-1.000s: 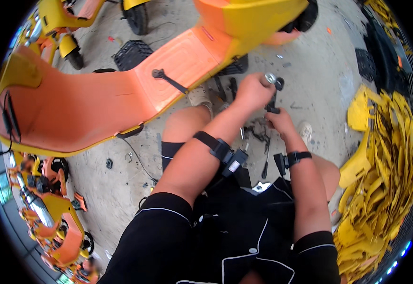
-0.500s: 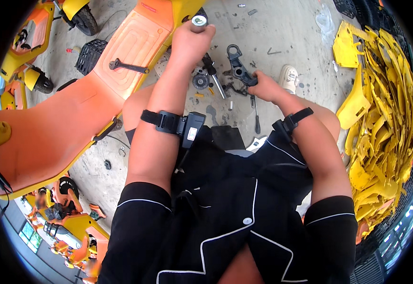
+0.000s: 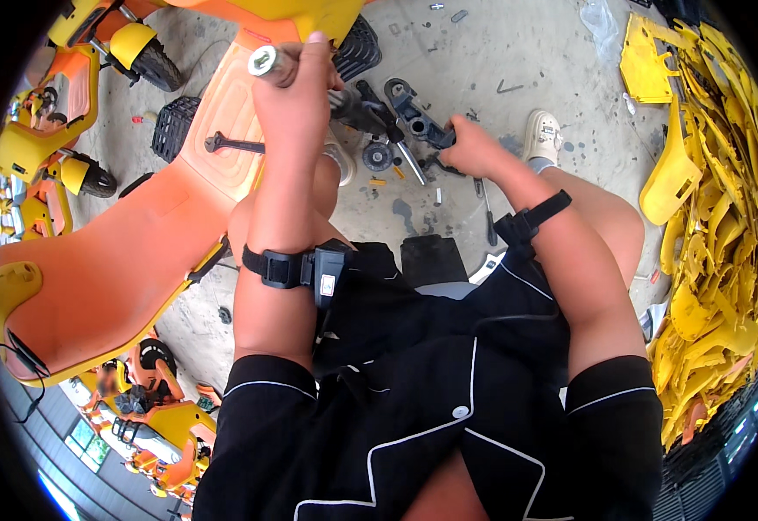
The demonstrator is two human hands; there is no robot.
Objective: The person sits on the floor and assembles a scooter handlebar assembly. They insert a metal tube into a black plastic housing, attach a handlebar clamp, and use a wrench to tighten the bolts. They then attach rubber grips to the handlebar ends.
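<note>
While R hand [image 3: 472, 149] still grips blk bracket [image 3: 410, 109], L hand [image 3: 294, 100], clutching silver-ended tube [image 3: 264, 62], has moved nearer wrench [image 3: 240, 145].

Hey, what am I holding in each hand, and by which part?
Your left hand grips a silver-ended metal tube just below that end. Your right hand holds a dark metal bracket by the end away from its ring.
</note>
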